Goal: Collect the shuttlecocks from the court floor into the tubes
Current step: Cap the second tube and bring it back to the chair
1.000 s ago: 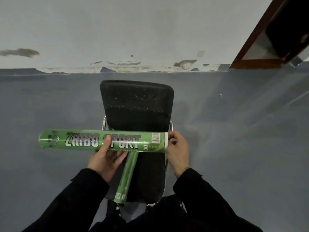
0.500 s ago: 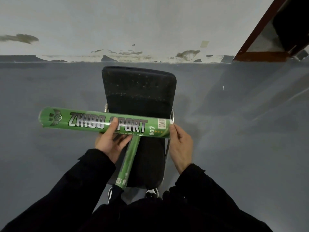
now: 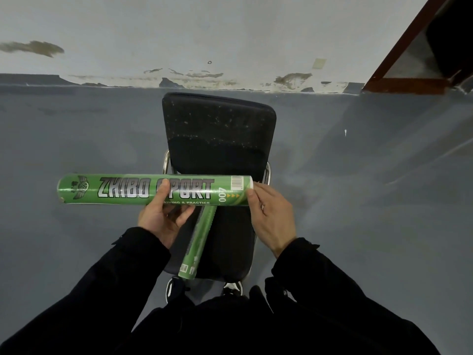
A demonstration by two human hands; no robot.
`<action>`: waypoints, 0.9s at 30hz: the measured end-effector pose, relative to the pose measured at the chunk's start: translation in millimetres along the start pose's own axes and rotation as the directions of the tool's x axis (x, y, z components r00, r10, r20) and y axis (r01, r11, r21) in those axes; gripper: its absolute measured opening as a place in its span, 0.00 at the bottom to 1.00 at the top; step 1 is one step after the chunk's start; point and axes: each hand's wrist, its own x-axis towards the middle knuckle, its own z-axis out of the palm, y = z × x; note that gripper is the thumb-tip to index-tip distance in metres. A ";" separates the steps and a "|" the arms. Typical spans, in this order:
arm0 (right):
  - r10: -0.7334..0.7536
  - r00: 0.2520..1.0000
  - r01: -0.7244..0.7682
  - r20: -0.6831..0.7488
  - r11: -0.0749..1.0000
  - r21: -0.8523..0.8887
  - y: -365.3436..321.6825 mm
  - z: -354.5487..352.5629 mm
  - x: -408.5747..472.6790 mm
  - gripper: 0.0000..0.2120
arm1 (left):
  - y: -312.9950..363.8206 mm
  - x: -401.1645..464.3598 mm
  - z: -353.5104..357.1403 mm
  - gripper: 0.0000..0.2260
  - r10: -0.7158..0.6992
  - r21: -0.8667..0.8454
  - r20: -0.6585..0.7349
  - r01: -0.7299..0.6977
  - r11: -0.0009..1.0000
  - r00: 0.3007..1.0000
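**Shuttlecock tube held crosswise over a black chair**

Shuttlecock tube (image 3: 153,189), green and glossy, lies level across both hands, above the seat of a black padded chair (image 3: 217,129). The left hand (image 3: 161,216) cradles it from below near the middle, thumb laid over the front and fingers curled under, so that grip is holding the tube. The right hand (image 3: 271,211) is at the capped end on the right, thumb and fingertips against the white rim; whether it pinches the cap or only touches it I cannot tell.

A second green tube (image 3: 198,239) lies on the chair seat, running from under the held tube toward the person, its near end sticking out past the seat's front edge. The held tube crosses over its far end and hides it. The chair's chrome frame (image 3: 267,172) shows at both sides of the seat, and the chair stands on a grey floor (image 3: 371,226) against a stained pale wall (image 3: 230,34). A dark red door frame (image 3: 399,57) rises at the upper right. Black sleeves and the toes of two shoes show at the bottom.

Large silver lettering on the held tube reads "ZHIBO SPORT", the thumb covering part of one letter. Below it runs "...AINING & PRACTICE". Near the cap are "400", small yellow arrows and a barcode; a winged emblem marks the left end.
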 end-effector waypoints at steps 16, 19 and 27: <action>0.039 0.996 -0.058 0.075 0.964 0.259 -11.0 9.6 -13.0 0.12 | 2.4 -7.4 5.7 0.16 0.041 0.032 -0.004 -0.041 0.999 0.999; 0.157 0.970 -0.229 0.188 0.853 0.468 -14.8 13.6 -21.1 0.13 | 6.1 -6.4 9.6 0.23 0.084 0.066 0.013 -0.085 0.994 0.996; 0.256 0.944 -0.330 0.208 0.749 0.575 -24.7 19.6 -24.1 0.14 | -6.1 -4.9 14.9 0.23 0.074 0.047 -0.060 -0.071 0.996 0.995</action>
